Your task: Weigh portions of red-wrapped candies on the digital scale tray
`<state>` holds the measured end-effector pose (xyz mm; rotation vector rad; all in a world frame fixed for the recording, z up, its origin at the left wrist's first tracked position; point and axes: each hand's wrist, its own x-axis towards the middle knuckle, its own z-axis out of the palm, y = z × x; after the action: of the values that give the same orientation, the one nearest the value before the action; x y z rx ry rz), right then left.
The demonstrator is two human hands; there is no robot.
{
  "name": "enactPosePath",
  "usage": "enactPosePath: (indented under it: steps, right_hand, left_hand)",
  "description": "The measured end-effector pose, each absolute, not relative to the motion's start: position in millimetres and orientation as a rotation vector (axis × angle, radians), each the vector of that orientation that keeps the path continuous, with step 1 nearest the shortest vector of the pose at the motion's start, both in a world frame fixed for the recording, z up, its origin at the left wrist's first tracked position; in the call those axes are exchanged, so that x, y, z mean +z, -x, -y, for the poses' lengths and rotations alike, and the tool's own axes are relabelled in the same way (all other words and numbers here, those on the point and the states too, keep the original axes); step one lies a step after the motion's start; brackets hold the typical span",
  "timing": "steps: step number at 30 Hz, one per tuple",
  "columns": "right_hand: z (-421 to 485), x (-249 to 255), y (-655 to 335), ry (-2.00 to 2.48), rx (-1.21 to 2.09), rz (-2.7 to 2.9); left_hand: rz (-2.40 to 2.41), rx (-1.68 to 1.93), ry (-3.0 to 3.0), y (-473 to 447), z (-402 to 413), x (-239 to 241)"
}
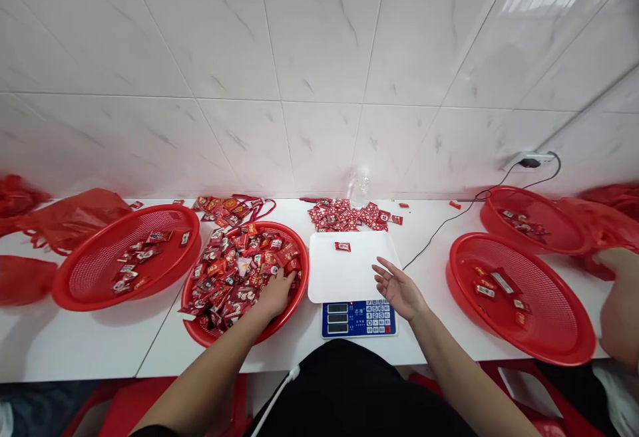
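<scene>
My left hand [275, 294] reaches into a red plastic basket [301, 284] heaped with small red wrapped packets [229, 277]. Its fingers look slightly apart and touch the packets at the right side of the heap; I see nothing clearly gripped. To the right stands a digital scale [359, 318] with a white tray [354, 274]. One small red packet [343, 247] lies near the tray's back edge. Over the tray's right edge hovers my right hand [399, 291], palm half turned inward, fingers spread and holding nothing.
Loose red packets [344, 214] and strips of packets [224, 209] lie along the tiled wall. A clear bottle [359, 187] stands there. More red baskets [74, 291] flank me, some with few packets. A black cable [439, 227] crosses the table. Another person's arm [622, 304] shows at right.
</scene>
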<state>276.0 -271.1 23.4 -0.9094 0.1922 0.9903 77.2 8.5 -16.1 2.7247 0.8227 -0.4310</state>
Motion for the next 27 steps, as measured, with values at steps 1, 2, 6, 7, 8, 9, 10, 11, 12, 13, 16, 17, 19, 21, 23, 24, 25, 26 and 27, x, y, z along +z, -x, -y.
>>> enactPosePath:
  steps: [1,2,6,7,8,9,10,11,12,13,16,17,19,21,23,24,25,26,27]
  right_hand:
    - [271,23,-277,0.913,0.990,-0.189]
    - [271,23,-277,0.916,0.988,-0.185]
    - [273,25,-280,0.921,0.967,-0.184]
    - [274,25,-280,0.922,0.961,-0.186]
    - [274,26,-280,0.924,0.957,-0.190]
    - [275,26,-279,0.925,0.954,-0.193]
    - [275,26,-279,0.926,0.955,-0.196]
    - [274,26,-278,0.927,0.957,-0.198]
    - [274,26,-277,0.928,0.960,-0.200]
    - [273,26,-276,0.930,0.962,-0.200]
    - [270,25,-275,0.945,0.971,-0.188]
    - [269,25,-274,0.953,0.973,-0.179]
    - [267,24,-274,0.981,0.974,-0.155]
    - [265,22,-274,1.036,0.971,-0.121]
    - [264,21,-273,1.112,0.967,-0.076]
    - [264,21,-272,1.155,0.965,-0.047]
    - [265,20,-272,1.204,0.962,-0.013]
    - [265,19,-271,1.265,0.959,0.025]
    - [265,18,-270,1.341,0.954,0.068]
  left_hand:
    - [-0.807,-0.408,-2.700,-78,-11,-15]
    - [-0.794,-0.389,-2.674,-79,-16,-13]
    - [-0.771,-0.259,-2.588,-81,-38,7]
    - [-0.764,-0.213,-2.569,-82,-43,14]
    - [-0.757,-0.165,-2.553,-84,-46,22]
    - [-0.750,-0.117,-2.538,-87,-48,31]
    - [-0.741,-0.066,-2.521,-91,-49,39]
    - [-0.728,-0.012,-2.501,-96,-47,47]
    - [-0.703,0.038,-2.473,-102,-44,54]
    - [-0.668,0.081,-2.431,-109,-39,59]
    - [-0.557,0.153,-2.217,-135,-17,61]
    - [-0.529,0.161,-2.129,-143,-8,57]
    - [-0.474,0.148,-1.987,-158,8,44]
    - [-0.436,0.100,-1.980,-168,19,29]
    - [-0.449,0.084,-2.107,-172,24,16]
    - [-0.470,0.102,-2.195,-171,23,12]
    - [-0.494,0.132,-2.284,-170,20,8]
    - [-0.521,0.169,-2.364,-167,16,6]
    - [-0.556,0.206,-2.435,-164,10,5]
